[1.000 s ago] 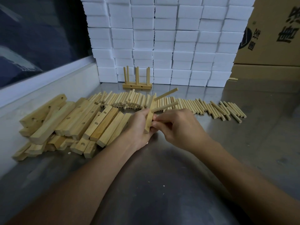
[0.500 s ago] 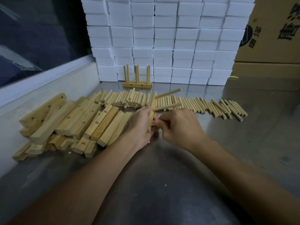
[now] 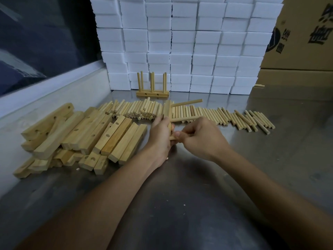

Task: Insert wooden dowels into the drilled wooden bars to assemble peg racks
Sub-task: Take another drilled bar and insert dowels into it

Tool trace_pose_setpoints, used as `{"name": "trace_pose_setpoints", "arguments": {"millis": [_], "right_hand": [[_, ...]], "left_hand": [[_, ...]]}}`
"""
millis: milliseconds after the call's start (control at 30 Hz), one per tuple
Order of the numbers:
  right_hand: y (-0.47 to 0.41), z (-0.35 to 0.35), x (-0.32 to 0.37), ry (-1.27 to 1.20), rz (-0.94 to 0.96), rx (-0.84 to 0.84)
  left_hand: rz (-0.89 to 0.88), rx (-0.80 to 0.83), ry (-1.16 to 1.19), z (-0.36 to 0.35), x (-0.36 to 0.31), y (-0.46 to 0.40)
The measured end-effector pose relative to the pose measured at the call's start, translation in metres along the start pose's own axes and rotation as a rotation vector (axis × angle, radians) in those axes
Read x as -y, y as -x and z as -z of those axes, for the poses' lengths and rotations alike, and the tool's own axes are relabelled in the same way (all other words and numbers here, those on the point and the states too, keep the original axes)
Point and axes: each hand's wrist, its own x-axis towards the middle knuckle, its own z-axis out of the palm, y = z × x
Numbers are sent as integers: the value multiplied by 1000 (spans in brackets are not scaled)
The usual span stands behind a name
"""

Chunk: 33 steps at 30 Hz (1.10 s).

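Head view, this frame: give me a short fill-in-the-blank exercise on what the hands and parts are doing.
1. The left hand holds a drilled wooden ____ upright.
2. ____ dowels already stick out of it to the right.
3. The right hand pinches a third ____ at its lower end.
4. The finished rack stands before the stacked ____ blocks.

Missing: bar; Two; dowel; white

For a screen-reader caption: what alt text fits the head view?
A left hand holds a drilled wooden bar with two dowels already in, while the right hand pinches a third dowel at it, above a metal table strewn with loose bars and dowels.
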Motion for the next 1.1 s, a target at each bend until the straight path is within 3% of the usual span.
{"name": "trace_pose_setpoints", "arguments": {"millis": [367, 633, 833, 967, 1100], "right_hand": [[-8, 22, -39, -24, 28, -35], [-5, 10, -48, -144, -68, -287], [-4, 3, -34, -566, -252, -135], [-4, 5, -36, -624, -298, -19], [-11, 7, -38, -593, -311, -97]], "left_hand": [[8, -10, -51, 8, -7, -1], [51, -5, 126, 10, -7, -4], [48, 39, 232, 10, -6, -5], [56, 79, 242, 12, -6, -4], [37, 31, 122, 12, -5, -6]]}}
